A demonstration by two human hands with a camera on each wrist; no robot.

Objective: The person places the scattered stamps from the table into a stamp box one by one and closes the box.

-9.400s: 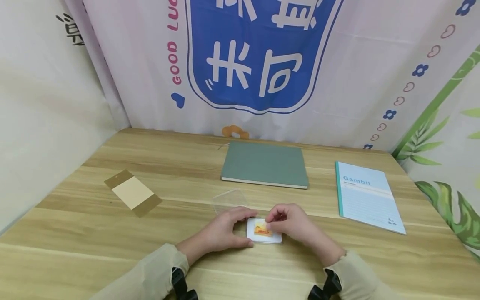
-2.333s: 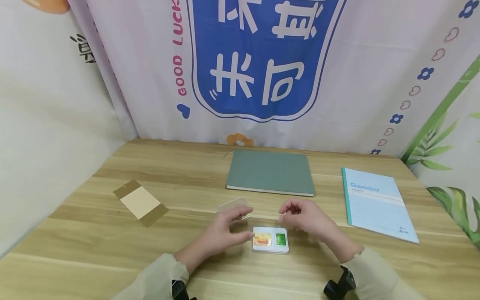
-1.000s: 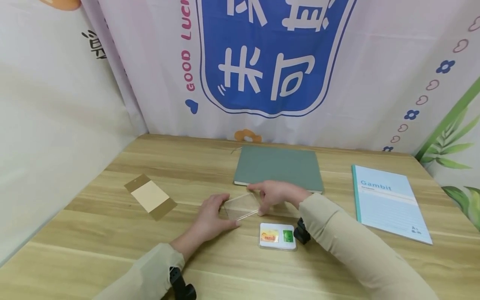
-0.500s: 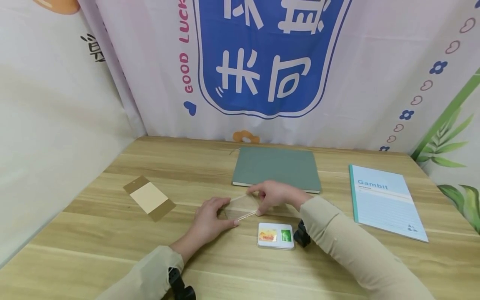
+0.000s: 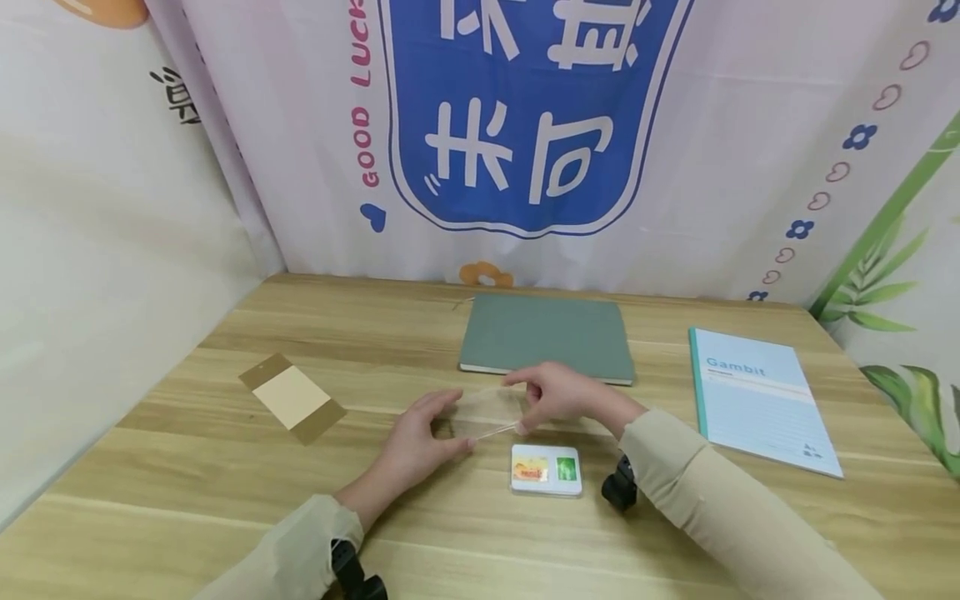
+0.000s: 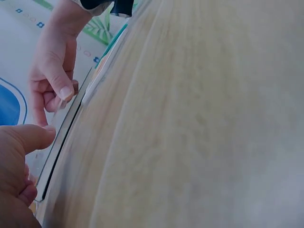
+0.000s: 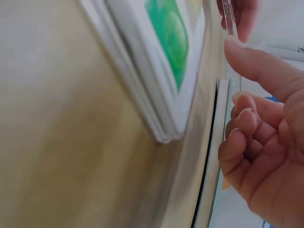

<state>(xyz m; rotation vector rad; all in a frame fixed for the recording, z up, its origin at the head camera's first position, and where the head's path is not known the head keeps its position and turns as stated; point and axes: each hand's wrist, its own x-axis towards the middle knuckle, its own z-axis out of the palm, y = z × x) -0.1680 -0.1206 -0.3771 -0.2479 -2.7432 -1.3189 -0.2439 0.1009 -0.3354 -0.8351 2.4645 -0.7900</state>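
My left hand [image 5: 422,437] and my right hand [image 5: 558,396] together hold a clear rectangular plastic lid [image 5: 487,407] by its edges, left thumb at the near corner and right thumb and forefinger at the right end. In the right wrist view, the right thumb presses on the rim of the clear lid [image 7: 230,19]; the other fingers curl in. It looks slightly raised off the table. Just nearer me lies a flat white case [image 5: 546,490] with a yellow-orange picture [image 5: 531,469] and a smaller green picture [image 5: 566,469] on top.
Behind the hands lies a green hardcover notebook [image 5: 547,333]. A light-blue notebook [image 5: 761,400] marked Gambit is at the right. A brown and cream card [image 5: 292,397] lies at the left. The wooden table [image 5: 450,542] meets a printed cloth [image 5: 315,225] at the back.
The right hand has gone from the white case, where it pinched at the picture, to the clear lid behind it. Both hands now grip the lid, which has tilted slightly in the last half second.
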